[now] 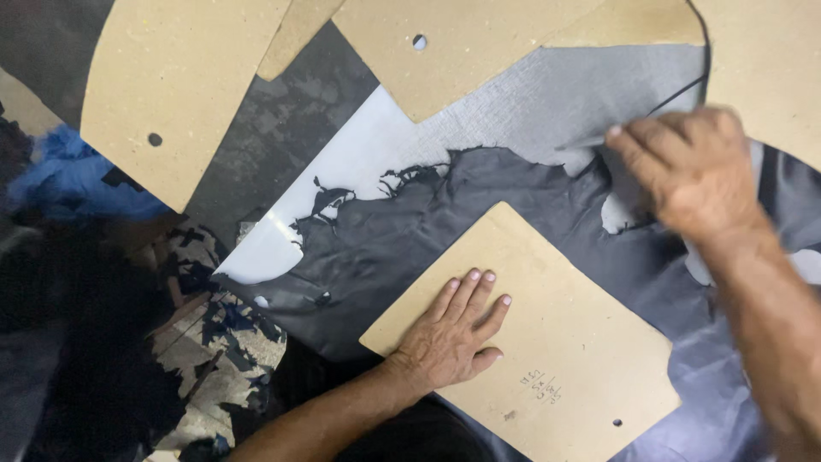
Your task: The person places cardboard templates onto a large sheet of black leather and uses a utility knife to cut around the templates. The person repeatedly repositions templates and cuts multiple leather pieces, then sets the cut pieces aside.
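Head view: right hand (697, 171) blurred, hiding dark fabric (410, 231).

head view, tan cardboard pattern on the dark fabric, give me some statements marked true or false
1. The left hand lies flat on the tan cardboard pattern piece. True.
2. That pattern piece rests on bright red cloth. False: it rests on dark grey fabric.
3. The right hand is at the fabric's upper edge, apart from the left. True.
4. The pattern piece under the hand has no hole. False: a small hole sits near its lower corner.
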